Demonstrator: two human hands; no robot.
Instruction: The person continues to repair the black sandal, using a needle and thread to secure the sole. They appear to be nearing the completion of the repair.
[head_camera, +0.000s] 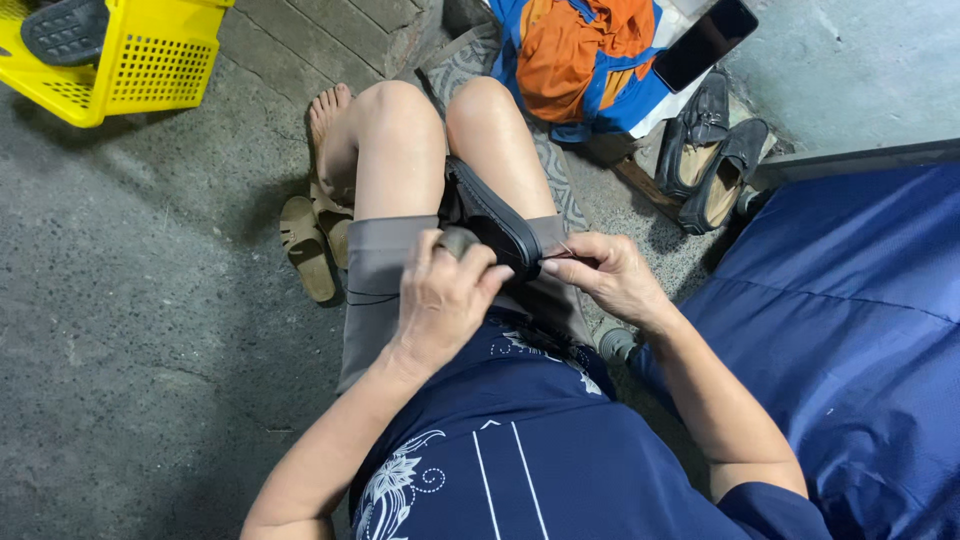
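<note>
Hand-stitching step on the black shoe (492, 215), clamped between the knees at 12 o'clock. Left hand (445, 295) closed on its heel end. Right hand (610, 275) pinches thread (566, 248), taut. Next, I judge: steady pull, shoe held firm.

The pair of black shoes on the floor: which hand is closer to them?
Right. The right hand is just below and left of the pair of black shoes; the left hand is farther left, over the lap.

Left hand (440, 300) and right hand (610, 275) on black shoe (490, 215) between knees
</note>
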